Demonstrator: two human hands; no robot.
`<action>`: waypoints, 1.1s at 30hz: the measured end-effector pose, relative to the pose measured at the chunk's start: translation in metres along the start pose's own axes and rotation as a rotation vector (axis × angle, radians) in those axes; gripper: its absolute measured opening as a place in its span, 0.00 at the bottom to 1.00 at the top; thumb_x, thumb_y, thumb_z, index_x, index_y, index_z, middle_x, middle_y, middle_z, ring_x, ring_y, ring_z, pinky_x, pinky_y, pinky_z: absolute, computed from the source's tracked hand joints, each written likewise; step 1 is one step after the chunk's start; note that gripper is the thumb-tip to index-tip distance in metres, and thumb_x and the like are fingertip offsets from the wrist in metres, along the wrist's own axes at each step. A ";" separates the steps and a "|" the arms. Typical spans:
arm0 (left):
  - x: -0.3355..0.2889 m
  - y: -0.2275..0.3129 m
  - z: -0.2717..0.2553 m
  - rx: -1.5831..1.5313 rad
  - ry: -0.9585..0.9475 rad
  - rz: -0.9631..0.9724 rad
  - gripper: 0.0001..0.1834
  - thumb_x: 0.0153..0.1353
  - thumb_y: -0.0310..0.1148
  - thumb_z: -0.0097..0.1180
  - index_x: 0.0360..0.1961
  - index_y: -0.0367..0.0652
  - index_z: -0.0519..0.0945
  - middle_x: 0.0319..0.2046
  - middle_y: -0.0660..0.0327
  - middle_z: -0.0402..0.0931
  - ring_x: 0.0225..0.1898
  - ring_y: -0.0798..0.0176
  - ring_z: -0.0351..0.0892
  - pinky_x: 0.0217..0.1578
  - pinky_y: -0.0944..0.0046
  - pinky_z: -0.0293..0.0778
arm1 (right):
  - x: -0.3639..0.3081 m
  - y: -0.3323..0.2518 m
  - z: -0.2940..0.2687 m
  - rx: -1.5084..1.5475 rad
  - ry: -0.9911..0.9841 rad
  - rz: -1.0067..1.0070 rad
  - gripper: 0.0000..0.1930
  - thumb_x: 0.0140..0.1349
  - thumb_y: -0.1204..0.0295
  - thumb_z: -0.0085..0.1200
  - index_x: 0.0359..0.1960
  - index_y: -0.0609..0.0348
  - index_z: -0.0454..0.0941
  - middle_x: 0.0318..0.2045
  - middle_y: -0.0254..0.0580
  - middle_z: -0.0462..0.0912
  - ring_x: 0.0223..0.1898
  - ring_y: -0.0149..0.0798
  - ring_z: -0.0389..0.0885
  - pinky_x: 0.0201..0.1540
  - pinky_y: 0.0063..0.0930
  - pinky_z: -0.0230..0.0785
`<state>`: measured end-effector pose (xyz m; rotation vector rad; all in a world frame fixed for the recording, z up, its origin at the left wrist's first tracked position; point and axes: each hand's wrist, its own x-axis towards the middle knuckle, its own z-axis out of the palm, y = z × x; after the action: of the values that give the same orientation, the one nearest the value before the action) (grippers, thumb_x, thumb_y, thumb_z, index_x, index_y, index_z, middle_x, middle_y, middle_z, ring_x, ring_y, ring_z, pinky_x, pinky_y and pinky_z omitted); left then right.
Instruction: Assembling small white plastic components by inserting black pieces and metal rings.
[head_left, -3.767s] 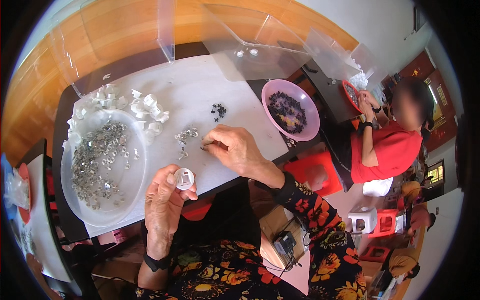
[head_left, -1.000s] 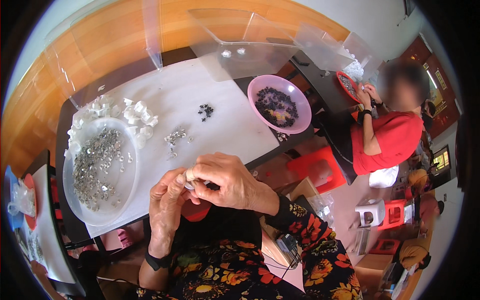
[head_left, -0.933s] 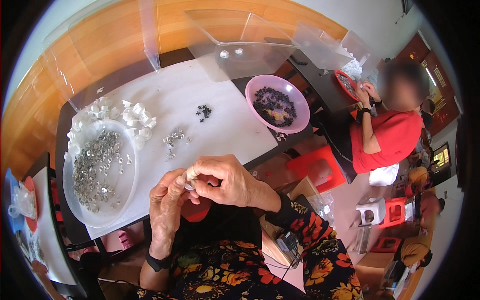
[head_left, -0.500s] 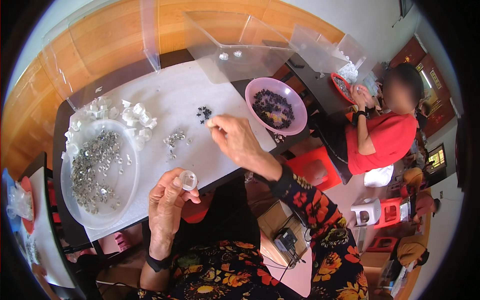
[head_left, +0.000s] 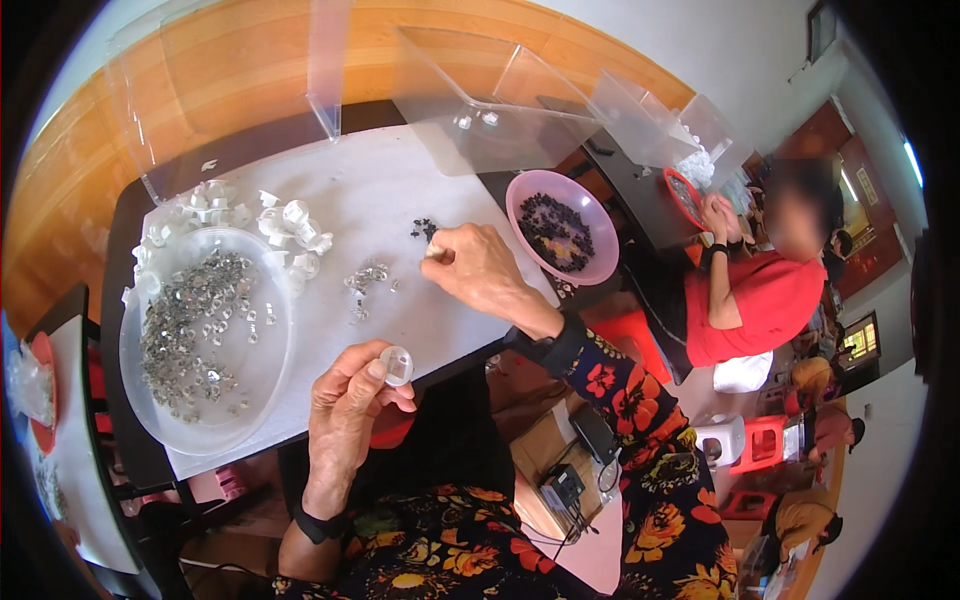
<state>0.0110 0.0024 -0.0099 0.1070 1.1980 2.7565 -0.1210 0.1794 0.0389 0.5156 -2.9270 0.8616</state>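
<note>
Round whitish cap [head_left: 397,366] held up by the worktop's [head_left: 355,205] near edge, left hand [head_left: 345,395] pinching it, thumb against fingers. Looks light, stiff, smooth, maybe slippery; rim seems the best hold. Right hand [head_left: 482,268] curled, fingertips together beside black pieces [head_left: 424,229]; cannot tell if gripping anything. Room to move between these and white parts [head_left: 297,213] toward far-left corner.

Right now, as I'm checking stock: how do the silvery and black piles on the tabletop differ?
The silvery pile shines; the black pile is dark. The silvery pile lies farther left, apart from the right hand; the black pile sits close beside it. Both are small pieces.
</note>
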 end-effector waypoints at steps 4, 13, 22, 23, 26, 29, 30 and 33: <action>0.001 0.000 0.004 0.039 -0.010 0.011 0.14 0.65 0.33 0.51 0.46 0.32 0.76 0.33 0.56 0.77 0.30 0.64 0.78 0.31 0.65 0.77 | -0.020 0.019 -0.001 -0.016 0.006 -0.007 0.06 0.49 0.72 0.58 0.25 0.64 0.80 0.19 0.50 0.79 0.21 0.47 0.78 0.27 0.34 0.69; 0.002 -0.001 0.005 0.056 0.004 0.017 0.15 0.65 0.33 0.51 0.48 0.35 0.74 0.34 0.55 0.77 0.31 0.63 0.78 0.31 0.64 0.77 | -0.028 0.020 0.001 0.045 0.098 -0.192 0.03 0.50 0.77 0.56 0.26 0.64 0.77 0.24 0.50 0.79 0.25 0.47 0.79 0.30 0.35 0.70; 0.006 0.004 -0.002 -0.030 0.006 -0.013 0.17 0.64 0.35 0.51 0.50 0.35 0.72 0.38 0.51 0.76 0.35 0.62 0.78 0.36 0.64 0.78 | -0.029 0.013 -0.001 -0.088 0.036 -0.298 0.04 0.49 0.76 0.54 0.23 0.63 0.74 0.24 0.52 0.77 0.28 0.55 0.77 0.32 0.45 0.70; 0.007 0.004 -0.002 -0.042 -0.011 -0.021 0.18 0.64 0.35 0.51 0.51 0.34 0.72 0.40 0.51 0.76 0.36 0.62 0.78 0.36 0.64 0.78 | -0.030 0.013 0.000 -0.106 0.054 -0.300 0.04 0.49 0.76 0.54 0.23 0.64 0.74 0.24 0.52 0.77 0.28 0.55 0.77 0.32 0.45 0.70; 0.006 0.005 0.005 -0.050 -0.031 0.028 0.19 0.65 0.34 0.51 0.52 0.32 0.71 0.44 0.51 0.75 0.37 0.63 0.77 0.38 0.64 0.78 | -0.029 0.018 0.003 -0.076 0.086 -0.330 0.04 0.49 0.76 0.54 0.22 0.64 0.74 0.23 0.53 0.76 0.28 0.55 0.77 0.31 0.45 0.70; 0.006 0.004 0.001 0.018 -0.011 0.014 0.19 0.65 0.33 0.50 0.53 0.32 0.71 0.45 0.53 0.75 0.38 0.63 0.77 0.39 0.64 0.78 | -0.029 0.019 0.003 -0.024 0.103 -0.351 0.04 0.49 0.77 0.54 0.21 0.64 0.74 0.22 0.53 0.76 0.27 0.55 0.77 0.31 0.45 0.70; 0.007 0.004 -0.001 0.017 -0.010 0.017 0.19 0.65 0.33 0.50 0.53 0.32 0.71 0.45 0.53 0.75 0.38 0.63 0.77 0.39 0.64 0.78 | -0.028 0.019 0.003 -0.016 0.105 -0.348 0.03 0.49 0.77 0.54 0.21 0.64 0.74 0.22 0.53 0.76 0.26 0.55 0.77 0.30 0.44 0.70; 0.008 0.004 -0.003 0.044 -0.054 -0.025 0.17 0.65 0.31 0.49 0.53 0.33 0.72 0.44 0.53 0.75 0.37 0.63 0.77 0.38 0.64 0.78 | -0.030 0.020 0.004 0.006 0.135 -0.319 0.03 0.47 0.78 0.56 0.21 0.63 0.75 0.21 0.52 0.77 0.25 0.54 0.77 0.30 0.43 0.70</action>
<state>0.0026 -0.0011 -0.0091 0.1692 1.2379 2.6889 -0.0993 0.2018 0.0211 0.8576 -2.6220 0.8262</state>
